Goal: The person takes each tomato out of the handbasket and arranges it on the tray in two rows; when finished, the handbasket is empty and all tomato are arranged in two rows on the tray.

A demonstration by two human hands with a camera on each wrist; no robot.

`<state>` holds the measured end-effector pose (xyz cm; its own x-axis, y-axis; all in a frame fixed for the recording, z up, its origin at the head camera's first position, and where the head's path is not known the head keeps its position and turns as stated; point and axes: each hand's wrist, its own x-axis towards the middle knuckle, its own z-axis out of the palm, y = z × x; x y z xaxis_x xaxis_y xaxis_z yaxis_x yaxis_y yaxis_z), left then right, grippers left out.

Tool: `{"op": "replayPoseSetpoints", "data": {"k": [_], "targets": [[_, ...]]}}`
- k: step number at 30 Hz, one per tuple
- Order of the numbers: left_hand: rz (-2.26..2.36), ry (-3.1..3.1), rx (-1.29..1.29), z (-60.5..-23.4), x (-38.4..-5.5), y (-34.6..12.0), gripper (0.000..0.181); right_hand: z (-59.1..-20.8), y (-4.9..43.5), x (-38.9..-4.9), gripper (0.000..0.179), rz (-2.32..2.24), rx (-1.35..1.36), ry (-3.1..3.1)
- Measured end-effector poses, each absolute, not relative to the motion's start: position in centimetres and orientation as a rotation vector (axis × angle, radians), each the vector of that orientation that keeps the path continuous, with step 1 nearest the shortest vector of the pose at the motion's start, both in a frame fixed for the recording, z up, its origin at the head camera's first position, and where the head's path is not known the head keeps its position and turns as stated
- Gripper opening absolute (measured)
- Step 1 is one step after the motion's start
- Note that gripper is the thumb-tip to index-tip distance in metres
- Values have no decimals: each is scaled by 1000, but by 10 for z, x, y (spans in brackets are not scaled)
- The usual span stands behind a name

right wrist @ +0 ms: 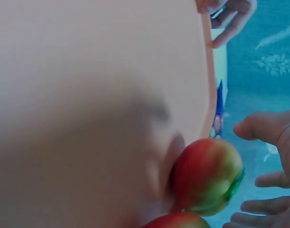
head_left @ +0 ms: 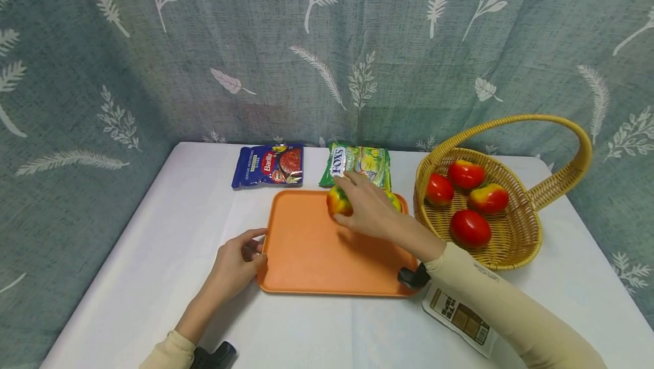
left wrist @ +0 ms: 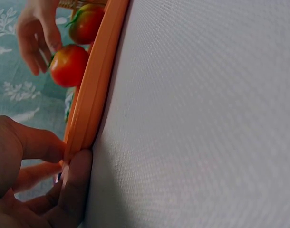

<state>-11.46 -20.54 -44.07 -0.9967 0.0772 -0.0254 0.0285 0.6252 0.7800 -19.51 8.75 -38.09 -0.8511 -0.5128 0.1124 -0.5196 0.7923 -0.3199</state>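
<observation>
An orange tray (head_left: pixel 306 250) lies on the white table. My left hand (head_left: pixel 236 264) pinches its left rim between thumb and fingers, as the left wrist view shows at the tray wall (left wrist: pixel 95 80). Over the tray's far right part, my right hand (head_left: pixel 369 210) hovers beside a red-and-yellow tomato (head_left: pixel 337 201) with a green stem. In the right wrist view its fingers are spread, apart from this tomato (right wrist: pixel 207 173). A second tomato (left wrist: pixel 87 23) sits on the tray next to the first, mostly covered by the right hand in the head view.
A wicker basket (head_left: pixel 533 238) with a tall handle stands at the right, holding several red and yellow fruits (head_left: pixel 470 228). Behind the tray lie a blue Barilla pouch (head_left: pixel 268 166) and a green Fox's bag (head_left: pixel 375 164). A white-and-brown packet (head_left: pixel 460 318) lies under the right forearm.
</observation>
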Motion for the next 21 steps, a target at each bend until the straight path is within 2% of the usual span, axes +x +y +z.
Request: {"op": "replayPoseSetpoints", "data": {"k": [21], "targets": [[1353, 2778, 109, -442, -115, -206, 51, -358, 125, -148, 66, 590, 917, -2778]]}}
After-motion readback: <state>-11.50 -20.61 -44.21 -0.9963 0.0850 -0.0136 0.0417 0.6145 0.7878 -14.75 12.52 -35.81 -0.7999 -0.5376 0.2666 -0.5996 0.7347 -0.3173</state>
